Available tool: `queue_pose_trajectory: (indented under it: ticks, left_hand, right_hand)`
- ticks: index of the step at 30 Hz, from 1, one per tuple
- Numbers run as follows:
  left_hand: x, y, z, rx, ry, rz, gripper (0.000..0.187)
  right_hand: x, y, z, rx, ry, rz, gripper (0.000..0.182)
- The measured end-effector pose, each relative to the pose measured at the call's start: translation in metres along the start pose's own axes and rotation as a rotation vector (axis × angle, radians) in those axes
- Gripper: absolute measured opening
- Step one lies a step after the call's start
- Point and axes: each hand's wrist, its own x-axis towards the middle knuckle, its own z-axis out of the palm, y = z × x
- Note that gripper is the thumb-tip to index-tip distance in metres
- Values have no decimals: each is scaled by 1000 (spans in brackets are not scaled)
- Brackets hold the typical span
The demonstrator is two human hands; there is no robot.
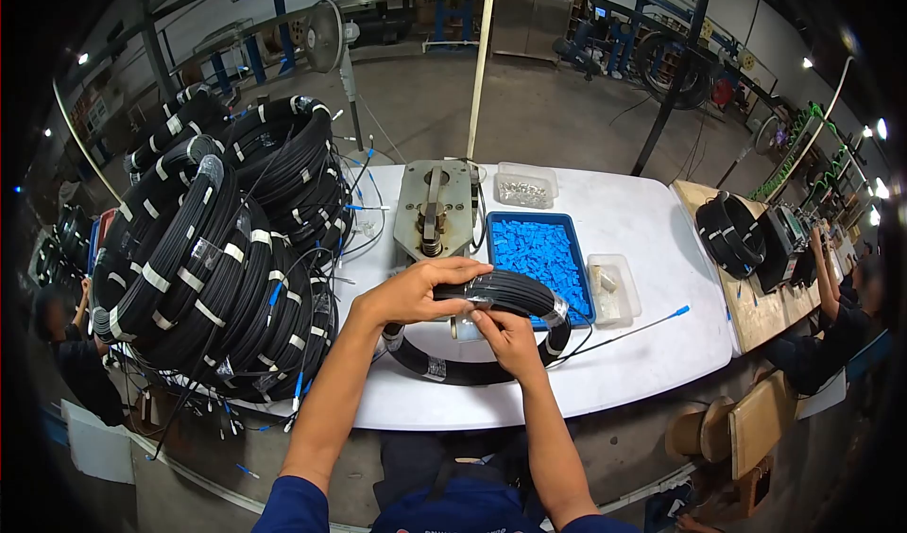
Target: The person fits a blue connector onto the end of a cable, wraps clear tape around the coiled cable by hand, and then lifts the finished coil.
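A coil of black cable (515,292) stands tilted over the front of the white table, bound with clear wrap in places. My left hand (411,292) is closed around the coil's upper left part, fingers over the top. My right hand (510,342) grips the same upper stretch from below, its thumb beside the left fingers. From the coil's right side a cable end with a blue connector (680,312) sticks out. Just beyond my hands is a metal bench press (416,193) with a lever. To its right, a blue tray (588,273) holds many small blue plastic pieces (534,249).
Large stacked coils of black cable (189,278) with white bands fill the table's left side. Clear plastic boxes (526,181) of small parts stand behind and right of the tray. Another coil (729,233) lies on a wooden bench at right, where a person (841,311) works.
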Motion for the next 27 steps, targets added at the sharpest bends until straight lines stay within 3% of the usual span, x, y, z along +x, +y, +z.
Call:
queue_pose_trajectory:
  ticks: [8,10,13,14,18,21,25,27]
  left_hand:
    - [-3,0,3,9,67,19,61]
    - [0,12,3,42,74,-5,62]
    - [4,16,11,133,110,-51,64]
    - [3,14,13,193,147,-71,64]
    - [-2,4,17,240,202,-36,63]
    - [-2,5,19,310,219,-21,62]
    - [-3,10,18,296,217,-32,56]
    - [-3,10,18,290,205,-57,54]
  right_hand:
    - [6,27,13,-102,137,-143,20]
    - [14,41,17,-138,221,-391,23]
    - [32,72,20,-161,197,-430,28]
    - [36,79,12,-279,102,-472,34]
    - [46,75,1,-312,-46,-324,38]
    - [40,73,7,-76,85,-383,37]
    - [28,82,5,-47,86,-296,36]
    - [22,73,-5,-136,-31,-320,33]
